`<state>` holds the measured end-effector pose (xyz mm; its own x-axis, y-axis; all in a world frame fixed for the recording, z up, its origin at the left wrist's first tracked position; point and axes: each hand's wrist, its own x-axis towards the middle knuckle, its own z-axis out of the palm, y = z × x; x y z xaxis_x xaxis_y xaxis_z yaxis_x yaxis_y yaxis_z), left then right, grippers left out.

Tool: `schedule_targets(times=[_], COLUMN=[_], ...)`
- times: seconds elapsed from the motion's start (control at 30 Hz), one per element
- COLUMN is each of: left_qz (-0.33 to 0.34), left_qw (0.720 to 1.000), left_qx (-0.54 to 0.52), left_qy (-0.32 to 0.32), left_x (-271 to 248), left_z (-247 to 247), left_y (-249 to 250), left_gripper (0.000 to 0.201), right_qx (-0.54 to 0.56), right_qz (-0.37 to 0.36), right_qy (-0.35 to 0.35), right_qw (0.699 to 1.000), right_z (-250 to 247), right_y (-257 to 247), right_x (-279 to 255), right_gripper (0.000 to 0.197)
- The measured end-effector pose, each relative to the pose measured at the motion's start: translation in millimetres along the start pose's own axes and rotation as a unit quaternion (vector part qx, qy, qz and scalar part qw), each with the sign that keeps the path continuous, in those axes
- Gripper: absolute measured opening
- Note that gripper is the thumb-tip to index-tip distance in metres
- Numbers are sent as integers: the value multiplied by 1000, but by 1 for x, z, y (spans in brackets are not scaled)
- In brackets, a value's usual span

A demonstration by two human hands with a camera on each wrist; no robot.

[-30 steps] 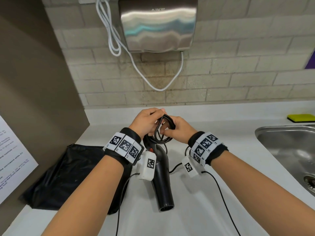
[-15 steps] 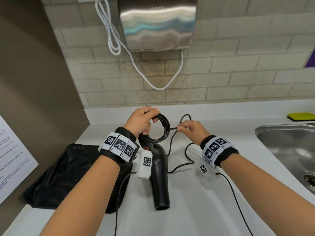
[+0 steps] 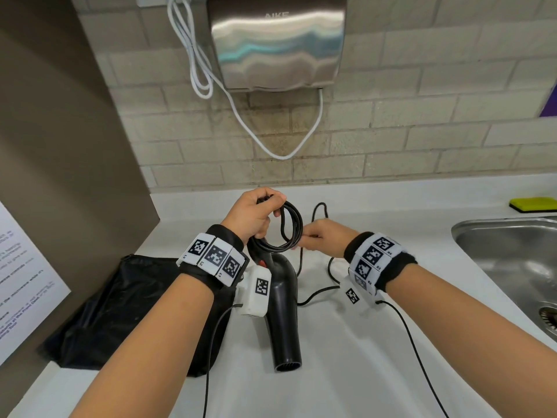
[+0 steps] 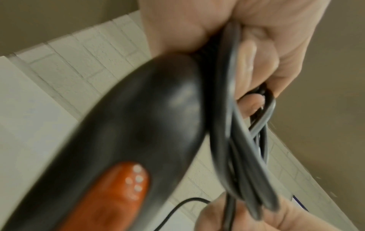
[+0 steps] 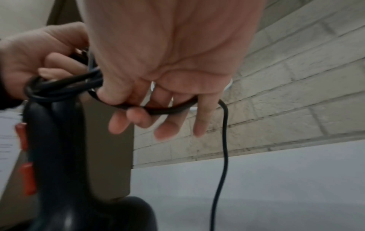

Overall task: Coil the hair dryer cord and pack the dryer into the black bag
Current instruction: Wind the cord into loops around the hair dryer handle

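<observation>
A black hair dryer (image 3: 284,315) with orange switches (image 4: 118,193) lies on the white counter (image 3: 346,372), nozzle toward me. My left hand (image 3: 253,214) grips several coiled loops of its black cord (image 3: 291,227) just above the handle end. My right hand (image 3: 322,238) pinches the loose cord (image 5: 158,110) between thumb and fingers, right beside the coil. More slack cord (image 3: 321,206) trails over the counter behind and right of the dryer. The black bag (image 3: 120,309) lies flat at the left, partly under my left forearm.
A steel sink (image 3: 512,254) is sunk into the counter at the right, with a yellow sponge (image 3: 533,204) behind it. A steel hand dryer (image 3: 277,40) with a white cable (image 3: 241,116) hangs on the brick wall. A brown side wall with a printed notice (image 3: 27,285) stands at the left.
My right hand drew out to the right along the cord, then came back left to the coil held by my left hand. The coil stayed above the dryer's handle.
</observation>
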<state>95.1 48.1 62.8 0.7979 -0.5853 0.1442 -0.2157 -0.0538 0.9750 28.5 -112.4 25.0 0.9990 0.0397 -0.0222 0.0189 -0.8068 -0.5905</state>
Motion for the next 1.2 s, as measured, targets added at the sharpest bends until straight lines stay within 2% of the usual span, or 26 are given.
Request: schedule_targets(times=[0.1,0.23,0.4,0.5,0.63,0.87,0.93,1.0,1.03,1.1,1.17,1.2], left_qz=[-8,-18,-17,-14,-4,15,16,6,-2,-16,-26,-27], left_qw=[1000,999,998,998,999,999,1000,1000,1000,999,998,997], left_qx=[7,18,38,42,41,19,12,5,-1,-18,-35,-40], left_qy=[-11,-42,-52,-39,-29,-23,-11,4,14,36,52,54], left_x=[-1,0,2,4,5,3,3,4,5,7,8,8], left_z=[0,3,10,14,14,11,10,9,8,6,5,5], left_y=[2,6,8,7,6,4,3,1,0,-1,-2,-2], left_gripper=[18,19,15,4,19,19,19,18,17,16,15,16], right_qx=[-59,-172,-96,-45,19,131,189,190,158,8,-156,-201], right_qz=[33,89,111,95,62,-64,-73,-58,-43,16,92,124], right_qy=[90,225,317,360,402,416,411,404,398,383,333,306], right_qw=[994,955,937,927,913,898,889,893,903,924,925,922], right_z=[-5,-14,-29,-36,-39,-28,-25,-23,-22,-22,-21,-19], right_y=[8,-3,-22,-35,-46,-55,-49,-41,-36,-23,-9,-3], right_x=[1,4,5,1,-6,-8,-7,-7,-8,-11,-14,-15], right_gripper=[26,30,31,29,26,22,22,20,18,22,28,30])
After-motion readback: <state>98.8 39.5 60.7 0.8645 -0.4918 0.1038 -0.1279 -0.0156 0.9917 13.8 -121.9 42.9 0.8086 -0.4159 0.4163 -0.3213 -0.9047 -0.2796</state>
